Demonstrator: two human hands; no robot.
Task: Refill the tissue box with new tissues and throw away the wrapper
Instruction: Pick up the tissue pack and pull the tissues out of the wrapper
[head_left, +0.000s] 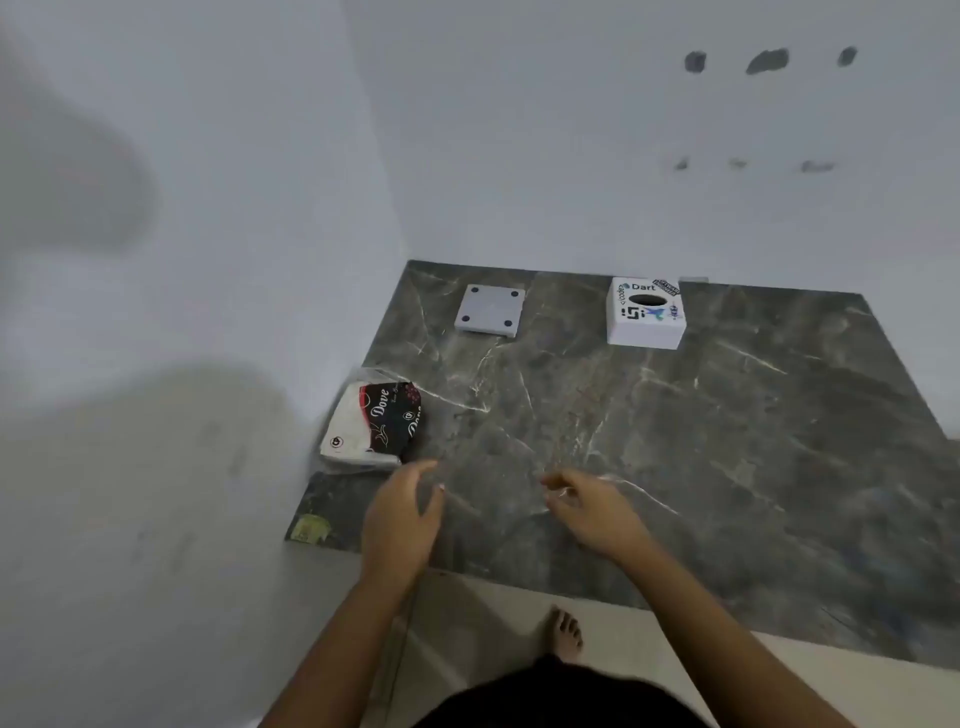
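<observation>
Both hands empty: left hand (402, 514) fingers spread near tissue pack (375, 423), prob. to grab; right hand (592, 512) loosely curled. Tissue box (645, 314) and base plate (490, 310) apart on worktop (727, 441), ready for refill

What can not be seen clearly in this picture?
- Tissue box, head view: inside hidden; the oval opening shows only dark.
- Tissue pack: small print too small.
- Left hand, right hand: blurred; no object discernible in either.
- Yellowish scrap: blurred, unidentifiable.
</observation>
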